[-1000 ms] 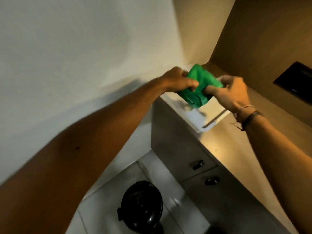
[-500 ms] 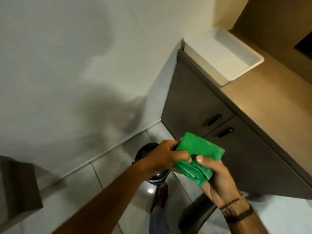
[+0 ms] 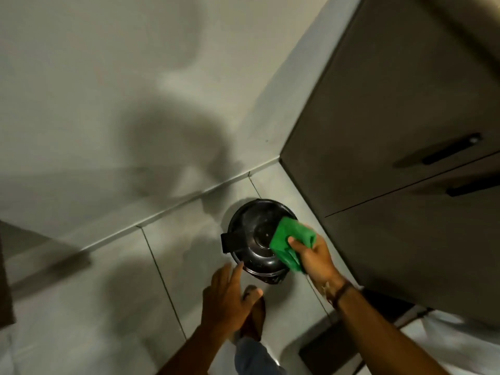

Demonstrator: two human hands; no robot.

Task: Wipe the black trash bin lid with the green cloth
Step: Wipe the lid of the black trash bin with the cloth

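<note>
A round black trash bin with a domed lid [image 3: 253, 234] stands on the tiled floor in the corner by the wall and a cabinet. My right hand [image 3: 315, 257] grips a folded green cloth [image 3: 289, 240] and presses it onto the lid's right side. My left hand [image 3: 226, 299] hovers open with spread fingers just below and left of the bin, one fingertip close to the lid's rim. A black hinge tab sticks out on the lid's left.
A dark grey cabinet [image 3: 392, 131] with two black handles rises right of the bin. A pale wall fills the upper left. My foot [image 3: 254, 315] in a sandal stands on the floor tiles just below the bin.
The view dropped toward the floor. Both hands came down from the counter; the left hand let go of the cloth, and the right hand brought it onto the bin lid.
</note>
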